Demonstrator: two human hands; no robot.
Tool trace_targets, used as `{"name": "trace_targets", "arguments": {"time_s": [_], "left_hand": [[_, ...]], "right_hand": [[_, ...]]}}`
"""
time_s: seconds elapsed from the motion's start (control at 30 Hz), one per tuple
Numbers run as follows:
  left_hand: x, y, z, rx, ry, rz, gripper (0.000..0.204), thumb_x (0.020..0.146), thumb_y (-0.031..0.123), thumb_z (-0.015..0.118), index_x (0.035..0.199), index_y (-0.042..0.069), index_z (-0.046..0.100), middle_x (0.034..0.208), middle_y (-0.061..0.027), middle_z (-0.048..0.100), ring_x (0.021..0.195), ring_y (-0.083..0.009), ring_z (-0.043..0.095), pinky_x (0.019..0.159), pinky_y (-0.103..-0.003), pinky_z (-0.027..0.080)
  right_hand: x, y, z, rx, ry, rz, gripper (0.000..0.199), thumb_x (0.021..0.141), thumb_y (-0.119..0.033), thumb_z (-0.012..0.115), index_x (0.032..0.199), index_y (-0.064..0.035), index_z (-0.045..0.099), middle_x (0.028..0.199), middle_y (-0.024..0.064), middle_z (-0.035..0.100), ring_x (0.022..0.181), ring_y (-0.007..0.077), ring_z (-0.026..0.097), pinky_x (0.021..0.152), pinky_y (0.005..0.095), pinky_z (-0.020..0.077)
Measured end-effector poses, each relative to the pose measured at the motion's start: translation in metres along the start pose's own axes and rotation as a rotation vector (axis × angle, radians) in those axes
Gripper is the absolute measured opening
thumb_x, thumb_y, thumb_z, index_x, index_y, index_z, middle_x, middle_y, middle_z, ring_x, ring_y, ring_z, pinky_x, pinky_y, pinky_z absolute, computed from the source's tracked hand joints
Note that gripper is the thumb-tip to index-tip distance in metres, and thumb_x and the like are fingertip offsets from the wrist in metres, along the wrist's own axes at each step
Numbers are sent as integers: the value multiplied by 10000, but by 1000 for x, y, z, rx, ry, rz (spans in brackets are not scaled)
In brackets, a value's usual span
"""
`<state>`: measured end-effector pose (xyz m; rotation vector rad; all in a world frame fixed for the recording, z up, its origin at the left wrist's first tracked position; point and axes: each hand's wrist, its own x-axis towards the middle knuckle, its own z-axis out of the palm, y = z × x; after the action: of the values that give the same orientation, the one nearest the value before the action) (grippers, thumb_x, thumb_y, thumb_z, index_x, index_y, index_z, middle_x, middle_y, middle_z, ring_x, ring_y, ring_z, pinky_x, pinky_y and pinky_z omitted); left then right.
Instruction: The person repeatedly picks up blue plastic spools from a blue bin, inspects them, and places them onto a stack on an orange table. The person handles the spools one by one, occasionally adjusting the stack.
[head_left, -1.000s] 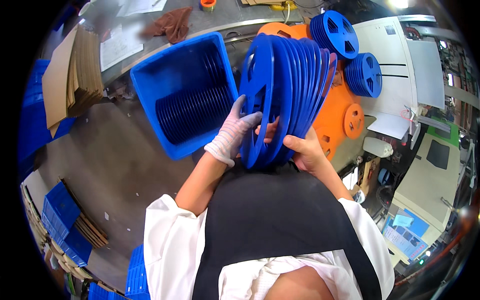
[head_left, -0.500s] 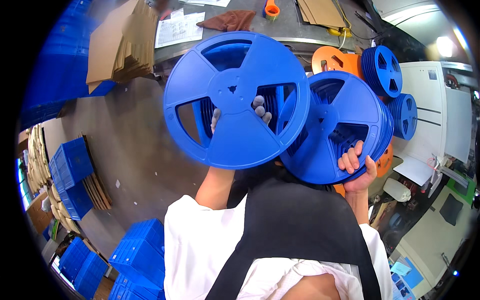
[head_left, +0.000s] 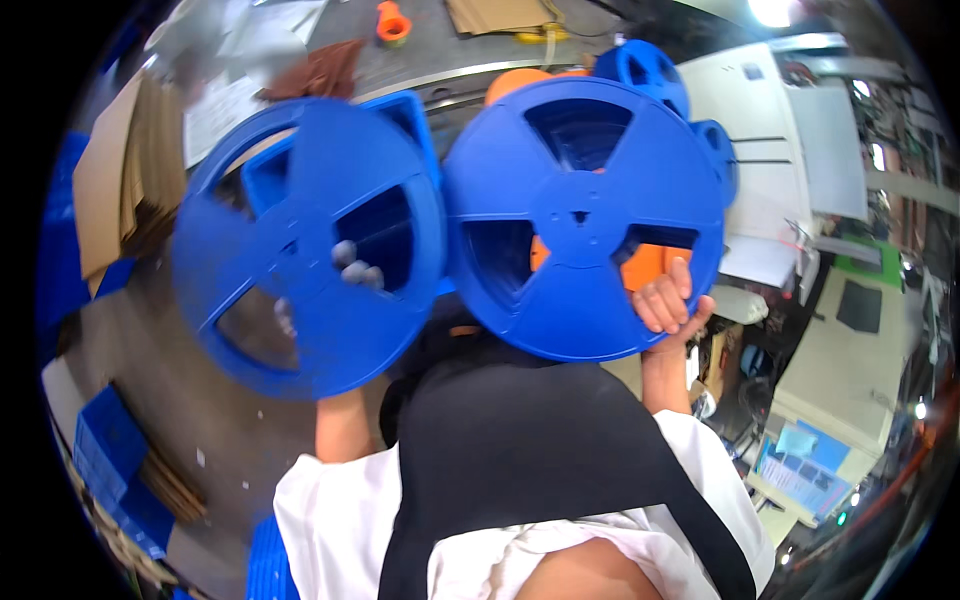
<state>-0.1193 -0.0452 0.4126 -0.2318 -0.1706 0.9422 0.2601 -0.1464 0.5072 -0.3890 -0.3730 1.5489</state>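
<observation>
My left hand (head_left: 357, 268) is behind a large blue plastic reel (head_left: 340, 320), its grey-covered fingertips showing through two of the reel's cut-outs. Motion blurs the left edge of this reel. Beside it, at the right, my right hand (head_left: 668, 302) grips the lower right rim of a second blue reel (head_left: 585, 290), with fingers curled over the edge into a cut-out. Through this reel's openings I see more blue rims behind, so it looks like a stack; how deep cannot be told. The two front reels nearly touch edge to edge. Both palms are mostly hidden.
A blue crate (head_left: 412, 115) stands partly hidden behind the left reel. More blue reels (head_left: 650, 72) and an orange one (head_left: 515, 82) lie beyond the right one. A grey workbench (head_left: 440, 60) crosses the back. Cardboard sheets (head_left: 120, 180) stand at the left, a white cabinet (head_left: 740, 130) at the right.
The view has swung to the right. The left reel has moved left and down, away from the right stack it overlapped. The right stack has turned more face-on; both hands keep their hold.
</observation>
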Motion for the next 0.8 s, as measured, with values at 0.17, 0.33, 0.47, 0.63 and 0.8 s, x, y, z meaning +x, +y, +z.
{"name": "trace_targets", "arguments": {"time_s": [0.17,0.33,0.47,0.63,0.8], "left_hand": [[2,6,-14,145,-202,120,720,830,310,721,1376,-31,400,1331,-175,461,1233,-282,454,1039,-435,419],[-6,2,-6,270,17,141,641,876,311,685,1334,-66,442,1275,-176,517,1187,-282,498,1004,-393,450],[-4,-8,-9,299,383,91,595,903,309,655,1316,-73,461,1246,-175,550,1157,-289,527,989,-379,465],[33,-71,-6,1000,714,-158,823,872,230,685,1517,101,192,1225,-120,555,1073,-230,562,933,-379,467],[47,-104,-17,706,469,-390,649,920,178,617,1488,189,303,1075,-50,623,685,-134,588,643,-276,531]], "right_hand": [[1,-9,7,49,-32,-36,295,877,-254,688,837,-122,427,523,-64,465,432,60,490,510,237,419],[8,-1,12,79,23,-56,310,856,-298,673,869,-105,431,566,-59,433,474,72,433,528,256,390],[21,6,12,112,54,-32,318,838,-310,682,889,-98,450,586,-44,444,495,87,443,543,278,398],[33,54,44,-317,160,174,343,799,-276,682,993,-47,518,640,52,517,580,174,547,618,354,478],[30,95,85,-733,236,523,538,736,-139,794,1178,47,552,966,179,672,926,266,667,869,383,523]]}}
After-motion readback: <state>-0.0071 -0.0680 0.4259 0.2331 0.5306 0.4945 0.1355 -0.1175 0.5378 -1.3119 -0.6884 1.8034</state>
